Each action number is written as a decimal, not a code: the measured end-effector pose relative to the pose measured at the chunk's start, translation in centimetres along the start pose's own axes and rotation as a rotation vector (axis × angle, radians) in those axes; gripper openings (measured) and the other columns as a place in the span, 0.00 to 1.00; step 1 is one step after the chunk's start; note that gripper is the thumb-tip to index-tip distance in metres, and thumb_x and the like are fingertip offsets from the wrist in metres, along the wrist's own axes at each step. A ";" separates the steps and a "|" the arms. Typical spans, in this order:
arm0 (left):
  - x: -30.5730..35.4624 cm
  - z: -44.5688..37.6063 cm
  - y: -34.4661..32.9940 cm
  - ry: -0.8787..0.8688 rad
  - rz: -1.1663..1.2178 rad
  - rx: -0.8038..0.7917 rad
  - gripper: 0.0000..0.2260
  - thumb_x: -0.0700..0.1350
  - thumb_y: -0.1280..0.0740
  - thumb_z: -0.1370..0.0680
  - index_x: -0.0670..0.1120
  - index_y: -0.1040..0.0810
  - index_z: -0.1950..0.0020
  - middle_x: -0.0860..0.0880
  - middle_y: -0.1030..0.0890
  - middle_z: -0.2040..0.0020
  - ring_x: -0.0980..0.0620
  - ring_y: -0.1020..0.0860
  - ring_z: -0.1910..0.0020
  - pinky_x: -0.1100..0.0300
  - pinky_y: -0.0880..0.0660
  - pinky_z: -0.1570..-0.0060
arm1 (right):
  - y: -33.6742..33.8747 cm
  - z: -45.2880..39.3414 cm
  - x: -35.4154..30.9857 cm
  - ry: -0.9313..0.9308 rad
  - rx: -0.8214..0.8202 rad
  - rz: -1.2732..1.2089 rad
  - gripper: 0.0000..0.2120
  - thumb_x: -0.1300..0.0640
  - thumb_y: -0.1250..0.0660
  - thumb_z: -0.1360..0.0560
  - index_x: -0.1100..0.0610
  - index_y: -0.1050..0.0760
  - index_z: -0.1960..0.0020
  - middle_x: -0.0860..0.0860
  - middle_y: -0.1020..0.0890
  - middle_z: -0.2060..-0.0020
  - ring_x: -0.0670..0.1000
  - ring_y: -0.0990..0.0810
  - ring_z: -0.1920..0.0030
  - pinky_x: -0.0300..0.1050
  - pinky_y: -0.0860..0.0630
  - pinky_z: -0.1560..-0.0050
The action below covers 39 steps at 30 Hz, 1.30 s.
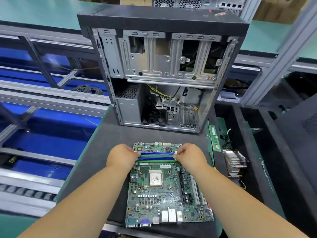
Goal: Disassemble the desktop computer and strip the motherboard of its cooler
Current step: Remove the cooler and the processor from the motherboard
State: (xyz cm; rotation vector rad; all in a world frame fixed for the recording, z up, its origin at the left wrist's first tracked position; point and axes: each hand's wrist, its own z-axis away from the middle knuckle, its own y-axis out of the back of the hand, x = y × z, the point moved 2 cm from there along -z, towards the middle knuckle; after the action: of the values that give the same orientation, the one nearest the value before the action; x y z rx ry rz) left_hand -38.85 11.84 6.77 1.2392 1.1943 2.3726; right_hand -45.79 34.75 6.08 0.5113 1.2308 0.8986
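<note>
Desk: dark mat [109,169] is carrying the motherboard [164,194], lying flat before the open case [161,74].
Handling: it is looking light, stiff, fragile; you are best gripping its edges.
Hands: your left hand [122,156] and right hand [189,156] are pinching the RAM slot [157,156] end latches, fingers curled.
Cooler: heatsink [235,164] is already lying off to your right.

An electronics teardown workshop: conveyor line [42,98], padded workbench [109,143], gutted computer case [161,74].
</note>
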 end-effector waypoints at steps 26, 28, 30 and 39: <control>-1.3 4.3 -0.8 -0.824 -0.216 -0.092 0.14 0.56 0.28 0.28 0.56 0.21 0.44 0.59 0.25 0.49 0.55 0.27 0.45 0.53 0.31 0.39 | -2.3 5.4 -0.1 0.665 -0.200 0.366 0.23 0.37 0.28 0.31 0.46 0.25 0.40 0.42 0.25 0.46 0.45 0.30 0.42 0.46 0.37 0.39; -1.2 4.7 -1.7 -0.867 -0.363 -0.176 0.21 0.62 0.30 0.30 0.59 0.24 0.39 0.61 0.25 0.46 0.58 0.30 0.41 0.56 0.38 0.37 | -2.5 5.5 0.0 0.673 -0.196 0.380 0.25 0.37 0.29 0.32 0.45 0.26 0.39 0.42 0.26 0.44 0.45 0.31 0.40 0.45 0.39 0.40; -1.2 4.8 -2.5 -0.879 -0.447 -0.197 0.25 0.65 0.31 0.31 0.61 0.27 0.36 0.62 0.26 0.44 0.59 0.32 0.40 0.58 0.43 0.38 | -2.6 5.4 0.1 0.685 -0.183 0.395 0.25 0.37 0.29 0.32 0.46 0.27 0.39 0.43 0.26 0.44 0.46 0.31 0.40 0.45 0.39 0.40; -1.0 4.6 -3.3 -0.810 -0.462 -0.197 0.25 0.61 0.27 0.32 0.60 0.27 0.36 0.62 0.27 0.44 0.59 0.31 0.39 0.57 0.43 0.35 | -3.7 6.4 1.1 0.717 -0.105 0.345 0.24 0.41 0.35 0.32 0.49 0.27 0.39 0.43 0.28 0.45 0.48 0.32 0.42 0.45 0.40 0.39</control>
State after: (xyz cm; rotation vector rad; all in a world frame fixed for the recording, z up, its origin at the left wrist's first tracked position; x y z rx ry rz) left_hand -35.26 16.05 5.19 1.4389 0.8239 1.3876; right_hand -38.53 34.33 4.48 0.3244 1.7546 1.5122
